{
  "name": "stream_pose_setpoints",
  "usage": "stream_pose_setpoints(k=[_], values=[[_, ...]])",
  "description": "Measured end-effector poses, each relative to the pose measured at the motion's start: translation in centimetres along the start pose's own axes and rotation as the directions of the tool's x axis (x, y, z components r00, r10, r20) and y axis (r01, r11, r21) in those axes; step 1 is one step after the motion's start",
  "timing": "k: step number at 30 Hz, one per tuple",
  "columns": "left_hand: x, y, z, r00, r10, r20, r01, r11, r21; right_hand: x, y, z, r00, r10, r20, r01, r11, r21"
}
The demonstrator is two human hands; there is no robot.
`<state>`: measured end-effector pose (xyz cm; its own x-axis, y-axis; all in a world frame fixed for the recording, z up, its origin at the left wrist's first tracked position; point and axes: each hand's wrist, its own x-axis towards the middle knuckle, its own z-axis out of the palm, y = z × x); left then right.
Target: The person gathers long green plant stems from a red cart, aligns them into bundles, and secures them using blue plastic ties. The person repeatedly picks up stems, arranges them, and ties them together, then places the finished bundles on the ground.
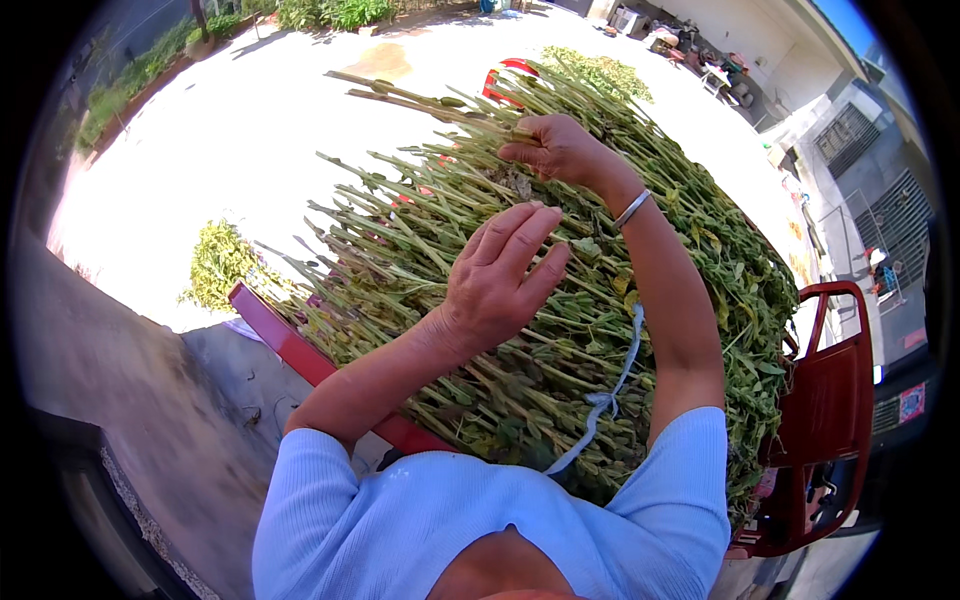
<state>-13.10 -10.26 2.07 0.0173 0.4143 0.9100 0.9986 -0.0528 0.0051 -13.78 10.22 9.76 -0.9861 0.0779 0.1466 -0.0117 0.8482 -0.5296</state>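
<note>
- Light-blue ribbed shirt (420, 505) is positioned nearest the camera.
- Leafy cut stalks (560, 350) are piled between a red rail (290, 345) and a red end frame (825, 400).
- A small bunch of stalks (435, 102) is clamped in the right hand (562, 152) — above the pile's far part.
- Left hand (500, 278) is held over the pile — fingers parted; contact cannot be told.
- A pale-blue strip (603, 401) is laid across the pile.

Thick heap of green-brown stalks (600, 300), bare ends leftward, leafy ends rightward.
</note>
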Motion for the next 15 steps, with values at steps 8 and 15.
stream_pose_setpoints(k=[8,15], values=[[7.8,-5.1,-5.7,0.859,-0.190,0.475,-0.111,0.837,0.536,-5.7,-5.2,1.6,0.977,-0.182,-0.115,0.134,0.931,-0.340],[8.7,-9.2,-9.5,0.866,-0.007,0.500,-0.192,0.919,0.346,-12.7,-2.4,0.9,0.830,-0.257,-0.495,-0.166,0.734,-0.659]])
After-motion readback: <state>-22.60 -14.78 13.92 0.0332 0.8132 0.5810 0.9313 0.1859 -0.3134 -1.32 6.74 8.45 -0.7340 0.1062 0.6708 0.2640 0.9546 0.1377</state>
